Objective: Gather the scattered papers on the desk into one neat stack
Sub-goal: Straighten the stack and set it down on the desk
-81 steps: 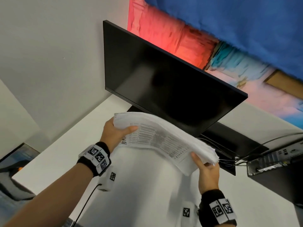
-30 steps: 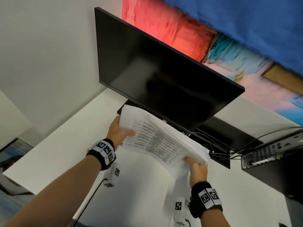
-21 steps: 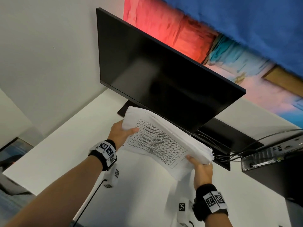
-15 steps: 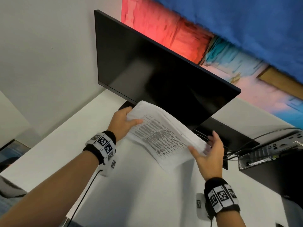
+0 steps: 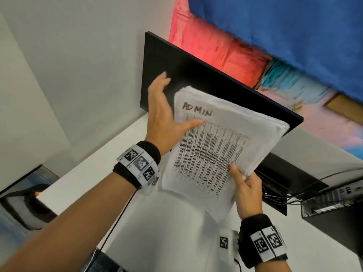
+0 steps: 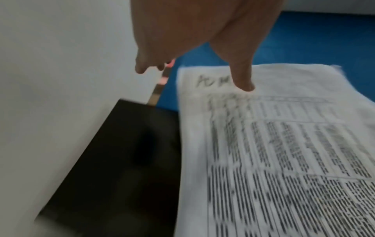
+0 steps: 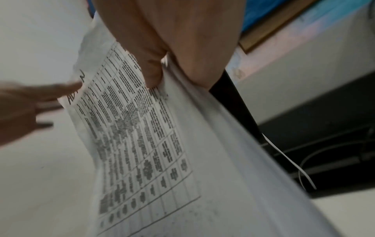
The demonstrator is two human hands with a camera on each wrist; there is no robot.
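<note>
My head camera shows the whole stack of papers [image 5: 222, 142] lifted clear of the white desk [image 5: 176, 232], in front of the black monitor [image 5: 196, 79], with "ADMIN" handwritten at the top of the printed table. Only that view shows both wristbands and the cables by the small computer [image 5: 332, 201] at the right. The left wrist view shows what the head view hides: my left hand [image 5: 161, 114] has its fingers spread and straight off the stack's left edge, with just the thumb tip touching the top sheet near the handwriting. The right wrist view shows the stack's thickness, sheets fanned along the near edge, and my right hand [image 5: 247, 191] pinching it, thumb on top, fingers underneath.

Half a second ago my right hand was flat and loose against the stack's far end while my left gripped the top corner; now the roles are swapped, and the stack is raised higher and turned more upright toward me.

The stack hangs from my right-hand pinch at its lower right corner, sloping up and away to the left, its upper left edge beside my relaxed left palm.
</note>
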